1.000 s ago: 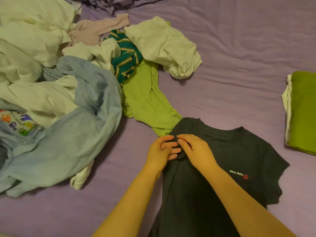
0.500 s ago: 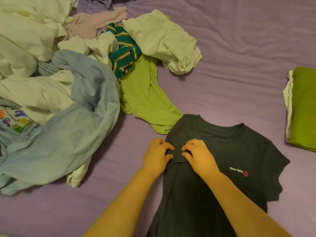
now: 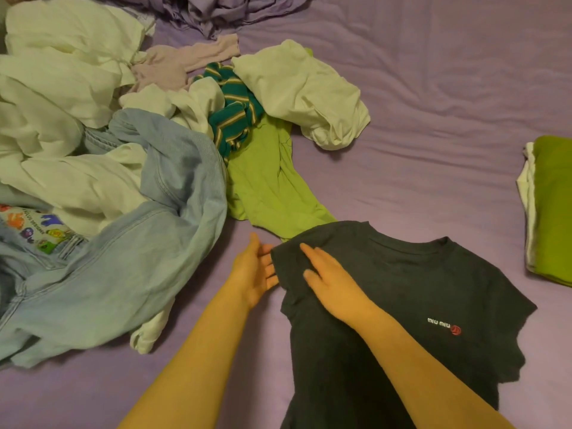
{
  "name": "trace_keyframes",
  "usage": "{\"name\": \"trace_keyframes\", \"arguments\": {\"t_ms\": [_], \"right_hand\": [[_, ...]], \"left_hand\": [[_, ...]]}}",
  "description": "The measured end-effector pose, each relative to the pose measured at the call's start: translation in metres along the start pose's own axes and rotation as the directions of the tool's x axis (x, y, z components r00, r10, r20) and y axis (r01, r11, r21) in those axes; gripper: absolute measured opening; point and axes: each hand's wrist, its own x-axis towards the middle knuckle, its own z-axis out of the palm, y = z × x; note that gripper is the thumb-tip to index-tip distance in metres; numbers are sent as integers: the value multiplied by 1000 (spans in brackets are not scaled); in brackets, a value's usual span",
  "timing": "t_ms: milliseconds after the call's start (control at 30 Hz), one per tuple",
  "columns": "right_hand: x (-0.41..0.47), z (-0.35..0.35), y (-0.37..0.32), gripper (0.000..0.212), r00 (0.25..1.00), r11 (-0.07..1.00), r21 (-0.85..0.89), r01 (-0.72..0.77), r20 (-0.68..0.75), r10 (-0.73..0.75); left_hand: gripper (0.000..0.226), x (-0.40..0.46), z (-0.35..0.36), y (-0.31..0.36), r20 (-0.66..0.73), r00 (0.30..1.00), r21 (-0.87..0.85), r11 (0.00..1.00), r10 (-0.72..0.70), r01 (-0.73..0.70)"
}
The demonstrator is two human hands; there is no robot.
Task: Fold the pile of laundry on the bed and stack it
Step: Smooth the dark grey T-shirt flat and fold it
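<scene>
Right hand (image 3: 334,283) lies flat, fingers straight, on the dark grey cotton T-shirt (image 3: 402,305) spread on the purple bedsheet (image 3: 433,119). Left hand (image 3: 253,274), fingers relaxed, slips under its folded left edge. Beyond, the unfolded laundry pile (image 3: 123,150); far right, a folded green stack (image 3: 551,209).

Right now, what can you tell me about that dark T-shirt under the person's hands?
The dark T-shirt lies flat on the purple bed sheet, neckline away from the person. It looks like soft knit, with a small white and red logo on one side of the chest. Its left side is folded inward. The right hand rests flat on the fold; the left hand touches its edge. One shoulder overlaps a lime green garment.
</scene>
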Motion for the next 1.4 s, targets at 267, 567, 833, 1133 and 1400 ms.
{"name": "trace_keyframes", "arguments": {"t_ms": [267, 567, 833, 1133, 1400], "right_hand": [[-2, -2, 28, 53, 993, 893, -449, -46, -121, -10], [-14, 22, 47, 73, 960, 727, -631, -271, -226, 163], [-28, 15, 61, 73, 977, 671, -712, -209, -181, 113], [-109, -43, 133, 69, 918, 661, -638, -395, -239, 318], [-148, -98, 186, 56, 834, 664, -525, -533, -459, 306]], "left_hand": [[9, 1, -4, -47, 50, 946, 704, 661, 320, -261], [20, 10, -18, -45, 184, 801, 924, 178, 570, -338], [66, -4, 0, -52, 146, 692, 988, -66, 707, -141], [62, -11, 51, -116, 704, 689, 513, -795, 174, -323], [59, -19, 114, -177, 696, 713, 390, -789, -85, -475]]}}
